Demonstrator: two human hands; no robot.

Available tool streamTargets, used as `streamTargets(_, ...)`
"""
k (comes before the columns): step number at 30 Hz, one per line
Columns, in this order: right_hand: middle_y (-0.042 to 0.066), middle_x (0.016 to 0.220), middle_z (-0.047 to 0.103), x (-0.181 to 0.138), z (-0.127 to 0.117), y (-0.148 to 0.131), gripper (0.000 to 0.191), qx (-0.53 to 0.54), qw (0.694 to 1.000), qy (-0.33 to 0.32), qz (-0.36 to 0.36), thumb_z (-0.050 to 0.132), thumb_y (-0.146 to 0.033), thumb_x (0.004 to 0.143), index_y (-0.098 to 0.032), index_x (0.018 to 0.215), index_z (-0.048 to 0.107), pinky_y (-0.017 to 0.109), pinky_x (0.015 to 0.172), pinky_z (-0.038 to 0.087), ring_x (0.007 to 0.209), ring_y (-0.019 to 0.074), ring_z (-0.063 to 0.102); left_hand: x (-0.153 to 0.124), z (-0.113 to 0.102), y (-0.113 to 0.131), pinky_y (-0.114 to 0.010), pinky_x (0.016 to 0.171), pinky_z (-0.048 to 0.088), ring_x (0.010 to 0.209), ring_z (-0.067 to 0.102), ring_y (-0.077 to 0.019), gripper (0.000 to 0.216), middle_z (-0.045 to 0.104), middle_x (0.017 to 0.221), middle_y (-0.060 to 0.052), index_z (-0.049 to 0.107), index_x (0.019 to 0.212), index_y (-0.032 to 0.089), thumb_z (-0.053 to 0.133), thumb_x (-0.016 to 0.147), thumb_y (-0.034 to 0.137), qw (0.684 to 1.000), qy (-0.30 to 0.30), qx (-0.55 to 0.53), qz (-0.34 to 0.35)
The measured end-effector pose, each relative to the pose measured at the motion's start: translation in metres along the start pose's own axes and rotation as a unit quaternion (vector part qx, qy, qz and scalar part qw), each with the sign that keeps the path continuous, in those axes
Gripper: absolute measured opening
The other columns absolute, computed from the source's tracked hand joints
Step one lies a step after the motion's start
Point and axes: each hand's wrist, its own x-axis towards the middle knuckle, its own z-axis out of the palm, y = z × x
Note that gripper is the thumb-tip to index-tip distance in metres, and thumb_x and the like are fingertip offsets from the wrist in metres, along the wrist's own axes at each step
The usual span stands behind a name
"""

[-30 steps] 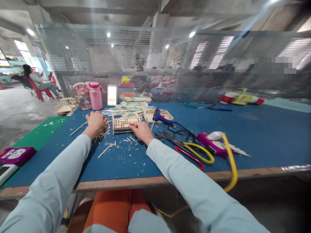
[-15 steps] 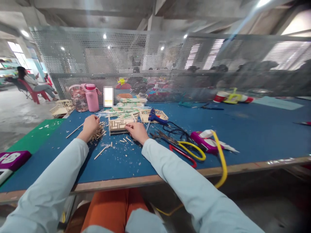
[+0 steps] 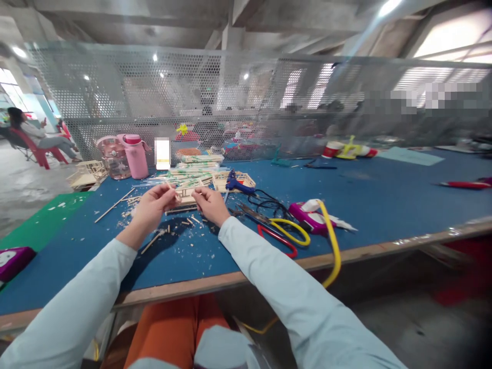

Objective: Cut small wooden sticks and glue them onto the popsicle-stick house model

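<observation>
My left hand (image 3: 154,206) is closed in a pinch on a short, thin wooden stick (image 3: 169,187), in front of the left end of a small wooden-stick frame (image 3: 187,193). My right hand (image 3: 212,205) is pinched closed at the right side of this frame, and what its fingertips hold is too small to make out. Both hands partly hide the frame, which rests on the blue table. Short stick offcuts (image 3: 188,221) lie in front of it. To the right, a blue glue gun (image 3: 239,183) leans on a second wooden frame (image 3: 249,180).
Bundles of sticks (image 3: 200,166) lie behind the frames. A pink bottle (image 3: 136,159) and a clear jug (image 3: 115,159) stand at the back left. Yellow-handled scissors (image 3: 294,233), red-handled pliers (image 3: 277,242) and a purple-and-white tool (image 3: 307,218) lie right. A mesh partition (image 3: 154,102) runs behind.
My left hand has moved right from the pile of stick offcuts to the wooden frame, bringing a small stick. My right hand has shifted slightly up at the frame. The view has turned a little right.
</observation>
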Motion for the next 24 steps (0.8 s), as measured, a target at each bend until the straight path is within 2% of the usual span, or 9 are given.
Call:
streamTargets(3,-0.006,0.043,0.046,-0.009,-0.001,-0.013,0.028,0.116,0.988,-0.104,0.016,0.046,-0.041,0.079,-0.016,0.072,0.055,0.020,0.039,0.032,0.035,0.0070,0.038,-0.003,0.004,-0.007,-0.020,0.055,0.041,0.053,0.052,-0.0071,0.033,0.059,0.061,0.002,0.063,0.077,0.015,0.076,0.053,0.033,0.998,-0.035,-0.027,-0.044)
streamTargets(5,-0.006,0.043,0.045,-0.014,-0.002,-0.020,0.030,0.138,0.980,-0.141,0.013,0.049,-0.044,0.078,-0.016,0.067,0.053,0.019,0.038,0.030,0.034,0.0060,0.037,-0.004,0.002,-0.010,-0.018,0.052,0.037,0.052,0.049,-0.0055,0.030,0.059,0.062,0.002,0.065,0.077,0.014,0.076,0.054,0.031,0.998,-0.041,-0.017,-0.048)
streamTargets(10,-0.005,0.043,0.045,-0.016,-0.003,-0.023,0.031,0.096,0.982,-0.162,-0.012,0.050,-0.039,0.078,-0.015,0.057,0.050,0.019,0.039,0.027,0.036,0.0049,0.036,-0.006,0.003,-0.014,-0.017,0.049,0.033,0.052,0.043,-0.0041,0.023,0.057,0.062,0.002,0.065,0.068,0.013,0.073,0.059,0.033,0.997,-0.064,0.024,-0.046)
streamTargets(18,-0.005,0.044,0.047,-0.016,-0.003,-0.021,0.030,0.083,0.980,-0.183,0.002,0.049,-0.035,0.079,-0.013,0.059,0.054,0.019,0.039,0.028,0.036,0.0049,0.037,-0.005,0.004,-0.020,-0.019,0.054,0.036,0.053,0.046,-0.0058,0.026,0.058,0.058,0.002,0.064,0.064,0.014,0.074,0.057,0.037,0.998,-0.051,0.024,-0.028)
streamTargets(24,-0.006,0.045,0.049,-0.016,-0.002,-0.022,0.024,0.089,0.979,-0.184,0.021,0.049,-0.033,0.079,-0.013,0.068,0.056,0.018,0.038,0.030,0.035,0.0045,0.038,-0.006,0.005,-0.025,-0.020,0.057,0.038,0.055,0.048,-0.0071,0.030,0.060,0.060,0.002,0.064,0.067,0.014,0.075,0.055,0.039,0.999,-0.020,0.024,-0.023)
